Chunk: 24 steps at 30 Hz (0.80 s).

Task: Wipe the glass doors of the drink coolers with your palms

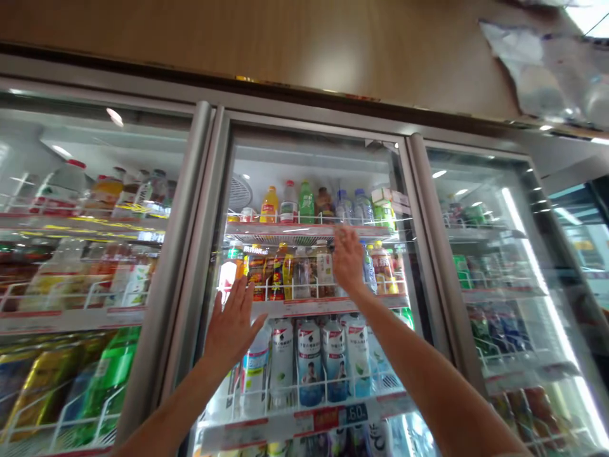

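My left hand (232, 320) is raised in front of the middle glass door (295, 143) of a drinks fridge. Its fingers are stretched, its thumb sticks out to the right, and nothing is in it. Higher and further right, my right hand (349, 257) is held up with its fingers extended, slightly blurred and empty. Whether either palm touches the glass I cannot tell. Behind the hands stand a green bottle (306, 202), an orange juice bottle (269, 204), and a lower row with a blue-and-white bottle (309, 365).
Metal door frames (183, 254) run up both sides of the middle section. Stocked shelves show behind the left door, with a large green bottle (111, 368), and behind the right door (476, 190). A wooden panel (295, 51) spans the top. Plastic-wrapped packages (547, 76) hang over its right end.
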{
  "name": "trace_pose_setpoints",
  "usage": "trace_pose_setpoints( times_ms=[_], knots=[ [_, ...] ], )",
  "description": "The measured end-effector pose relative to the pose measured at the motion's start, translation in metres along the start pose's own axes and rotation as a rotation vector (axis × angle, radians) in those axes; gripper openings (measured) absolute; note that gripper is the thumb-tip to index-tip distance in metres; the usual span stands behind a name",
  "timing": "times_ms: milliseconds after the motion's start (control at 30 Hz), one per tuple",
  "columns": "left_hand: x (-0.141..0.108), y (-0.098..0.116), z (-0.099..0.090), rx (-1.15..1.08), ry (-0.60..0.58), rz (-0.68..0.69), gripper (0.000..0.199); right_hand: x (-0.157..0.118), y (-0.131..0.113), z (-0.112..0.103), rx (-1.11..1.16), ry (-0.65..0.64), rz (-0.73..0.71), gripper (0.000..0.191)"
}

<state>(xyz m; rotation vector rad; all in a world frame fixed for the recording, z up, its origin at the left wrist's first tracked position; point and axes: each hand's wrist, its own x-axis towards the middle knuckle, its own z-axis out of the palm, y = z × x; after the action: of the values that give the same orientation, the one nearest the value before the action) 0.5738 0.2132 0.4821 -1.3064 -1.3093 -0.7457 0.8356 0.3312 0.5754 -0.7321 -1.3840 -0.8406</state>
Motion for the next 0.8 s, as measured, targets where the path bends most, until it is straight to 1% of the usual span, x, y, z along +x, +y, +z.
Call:
trace_pose_setpoints(
  times_ms=[33,67,100,133,167,200,267,300,333,367,400,433,467,533,567,600,633,667,700,733,800],
  knots=[
    [0.0,-0.001,0.0,-0.003,0.005,0.006,0.065,-0.009,-0.022,0.003,0.007,-0.079,-0.148,0.06],
    [0.0,-0.003,-0.001,-0.006,0.009,0.011,0.064,-0.019,-0.038,0.004,0.024,-0.163,-0.345,0.061],
    [0.001,-0.004,-0.002,-0.011,0.016,0.016,0.063,-0.028,-0.046,0.004,0.033,-0.232,-0.506,0.063],
    [0.001,-0.006,-0.003,-0.017,0.025,0.022,0.062,-0.034,-0.045,0.002,0.033,-0.265,-0.595,0.065],
    [0.002,-0.008,-0.004,-0.024,0.036,0.027,0.061,-0.035,-0.034,-0.002,0.022,-0.259,-0.597,0.065],
    [0.003,-0.01,-0.004,-0.029,0.047,0.031,0.061,-0.031,-0.017,-0.006,0.004,-0.211,-0.511,0.065],
    [0.006,-0.014,-0.005,-0.03,0.061,0.03,0.06,-0.009,0.026,-0.013,-0.026,-0.02,-0.156,0.062],
    [0.008,-0.015,-0.004,-0.025,0.062,0.024,0.061,0.005,0.043,-0.013,-0.019,0.077,-0.011,0.06],
    [0.009,-0.016,-0.004,-0.018,0.058,0.017,0.062,0.018,0.053,-0.012,-0.009,0.149,0.093,0.058],
    [0.011,-0.016,-0.002,-0.011,0.054,0.009,0.064,0.029,0.054,-0.009,0.002,0.194,0.15,0.057],
    [0.012,-0.016,-0.001,-0.007,0.05,0.0,0.066,0.036,0.044,-0.005,0.012,0.202,0.154,0.056],
    [0.012,-0.016,0.0,-0.007,0.047,-0.008,0.067,0.038,0.027,0.0,0.017,0.171,0.107,0.055],
    [0.013,-0.015,0.001,-0.008,0.048,-0.016,0.068,0.034,0.004,0.005,0.018,0.126,0.038,0.055],
    [0.014,-0.014,0.0,-0.016,0.048,-0.024,0.067,0.016,-0.046,0.013,0.027,-0.073,-0.231,0.056],
    [0.015,-0.015,-0.002,-0.021,0.045,-0.023,0.066,0.005,-0.065,0.014,0.031,-0.157,-0.38,0.057],
    [0.016,-0.015,-0.004,-0.025,0.04,-0.024,0.064,-0.006,-0.076,0.013,0.037,-0.234,-0.536,0.058],
    [0.018,-0.016,-0.007,-0.026,0.036,-0.026,0.064,-0.015,-0.078,0.009,0.037,-0.283,-0.644,0.058],
    [0.019,-0.017,-0.011,-0.024,0.029,-0.032,0.064,-0.02,-0.07,0.004,0.028,-0.302,-0.687,0.058],
    [0.021,-0.017,-0.014,-0.018,0.02,-0.039,0.064,-0.021,-0.054,-0.003,0.013,-0.288,-0.653,0.058],
    [0.022,-0.018,-0.017,-0.01,0.009,-0.046,0.064,-0.017,-0.032,-0.009,-0.009,-0.247,-0.547,0.057],
    [0.025,-0.018,-0.022,0.009,-0.027,-0.05,0.066,0.0,0.014,-0.017,-0.041,-0.095,-0.163,0.052]
  ],
)
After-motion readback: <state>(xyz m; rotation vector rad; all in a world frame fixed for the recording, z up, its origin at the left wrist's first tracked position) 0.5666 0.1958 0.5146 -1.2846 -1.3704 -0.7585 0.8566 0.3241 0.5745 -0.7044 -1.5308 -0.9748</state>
